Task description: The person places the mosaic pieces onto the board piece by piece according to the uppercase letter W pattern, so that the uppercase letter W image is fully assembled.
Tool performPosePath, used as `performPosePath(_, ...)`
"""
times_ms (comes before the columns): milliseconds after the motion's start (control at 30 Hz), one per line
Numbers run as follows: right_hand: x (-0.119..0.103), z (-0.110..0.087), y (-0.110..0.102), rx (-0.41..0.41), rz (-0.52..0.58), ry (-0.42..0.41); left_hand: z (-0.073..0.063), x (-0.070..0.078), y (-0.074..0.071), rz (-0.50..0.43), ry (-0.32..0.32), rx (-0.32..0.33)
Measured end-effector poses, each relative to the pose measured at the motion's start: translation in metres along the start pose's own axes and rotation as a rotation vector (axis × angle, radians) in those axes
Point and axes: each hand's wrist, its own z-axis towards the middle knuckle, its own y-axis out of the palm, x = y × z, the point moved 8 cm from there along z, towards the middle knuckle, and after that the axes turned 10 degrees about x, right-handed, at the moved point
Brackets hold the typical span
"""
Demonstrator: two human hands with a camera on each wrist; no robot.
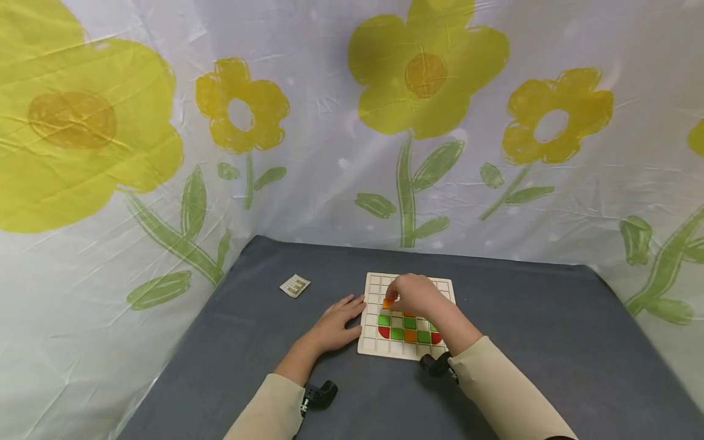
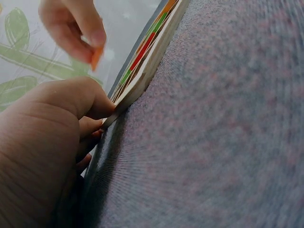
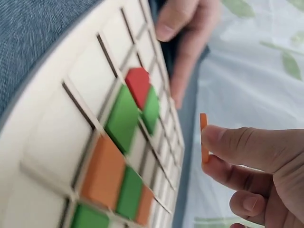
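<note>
A pale wooden grid board (image 1: 374, 348) lies on the dark cloth, with green, orange and red tiles set in several of its squares. Between thumb and fingertip my right hand (image 1: 416, 295) pinches an orange square tile (image 3: 204, 137), held above the board's upper left part. In the right wrist view that tile appears edge-on, apart from the grid. My left hand (image 1: 335, 324) rests flat on the cloth at the board's left edge, fingers extended. The left wrist view shows its thumb and fingertips (image 2: 107, 108) touching the board's side.
Left of the board, a small pattern card (image 1: 295, 285) with a printed grid lies on the dark cloth (image 1: 528, 342). Behind the table hangs a white curtain (image 1: 319, 183) with yellow flowers. Black wrist cameras (image 1: 321, 395) sit at both sleeves.
</note>
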Motion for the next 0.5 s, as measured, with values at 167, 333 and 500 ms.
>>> performPosePath(167, -0.001, 0.014, 0.019, -0.031, -0.018, -0.005, 0.0, 0.0, -0.002, 0.002, 0.011, -0.003)
performPosePath(333, 0.003, 0.02, 0.028, -0.064, -0.022, 0.022, 0.0, 0.001, 0.0, -0.007, 0.026, 0.0)
performPosePath(500, 0.005, 0.022, 0.034, -0.079, -0.025, 0.04, -0.001, 0.0, -0.001, 0.002, 0.021, 0.001)
